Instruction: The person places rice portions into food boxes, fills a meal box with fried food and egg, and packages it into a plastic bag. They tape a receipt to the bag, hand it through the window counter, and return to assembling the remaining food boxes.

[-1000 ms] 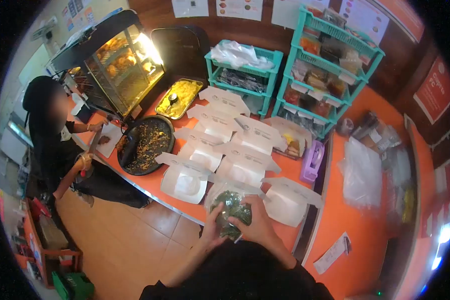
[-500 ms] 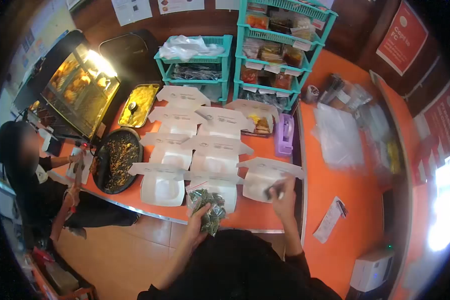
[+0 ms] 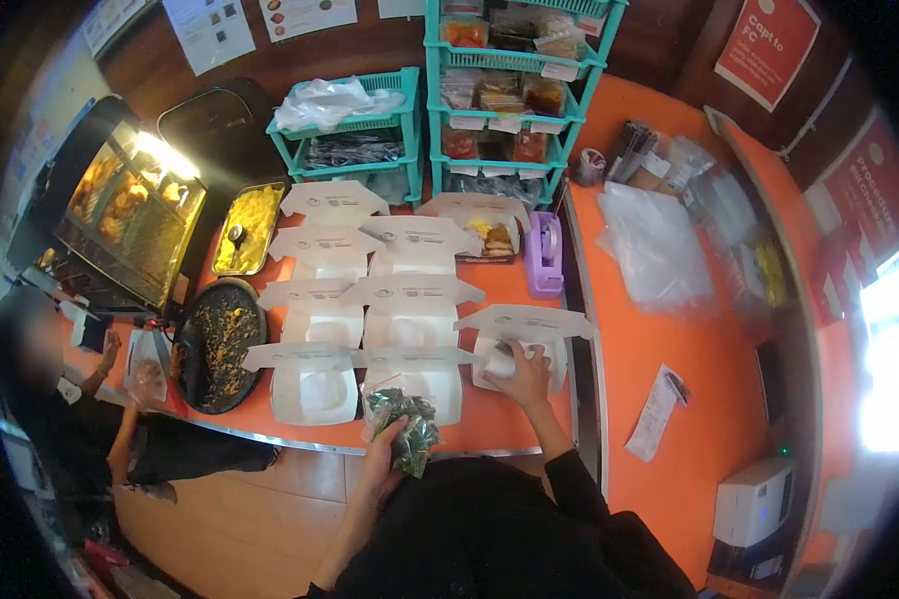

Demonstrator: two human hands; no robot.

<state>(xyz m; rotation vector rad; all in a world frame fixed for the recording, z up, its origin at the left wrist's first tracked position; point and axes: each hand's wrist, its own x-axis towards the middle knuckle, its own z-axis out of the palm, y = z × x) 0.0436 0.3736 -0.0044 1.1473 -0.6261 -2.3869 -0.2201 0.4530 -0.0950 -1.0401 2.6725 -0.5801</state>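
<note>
My left hand [image 3: 383,457] is closed on a clear plastic bag of dark green leaves [image 3: 410,424], held above the front edge of the counter. My right hand [image 3: 526,375] reaches into the open white box [image 3: 557,371] at the front right, fingers pointing down. Something dark green shows by its fingertips; whether they still grip it is hard to make out. Left of that box, several open white boxes [image 3: 315,397] stand in two columns with raised lids. Pale contents, probably rice, lie in the front ones.
Behind are a filled food box [image 3: 496,240], a purple tape dispenser [image 3: 544,262] and teal racks [image 3: 509,125]. To the left sit a black pan [image 3: 232,344], a yellow food tray [image 3: 246,232] and a co-worker [image 3: 80,429]. A receipt [image 3: 653,419] and plastic bags [image 3: 659,250] lie right.
My right hand has left the leaf bag and moved into the front right box. My left hand keeps the bag. The view has turned, shifting the counter leftward.
</note>
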